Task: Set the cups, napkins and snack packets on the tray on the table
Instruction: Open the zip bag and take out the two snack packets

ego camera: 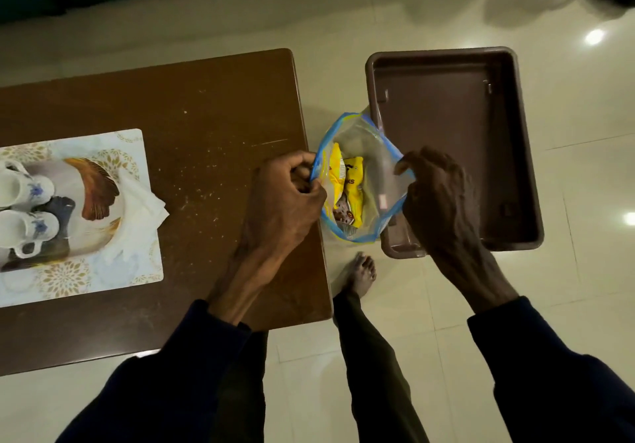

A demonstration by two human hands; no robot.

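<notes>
Toward the left edge of the brown surface [192,106], a patterned tray [103,281] carried two white cups [24,209] with blue flowers and white napkins [137,216]. Past the surface's right edge, the left hand [285,198] and right hand [436,198] pinched a clear blue-rimmed bag [371,154] open with closed fingers, yellow snack packets [347,188] inside. A brown tub [515,133] sat on the floor [343,23].
</notes>
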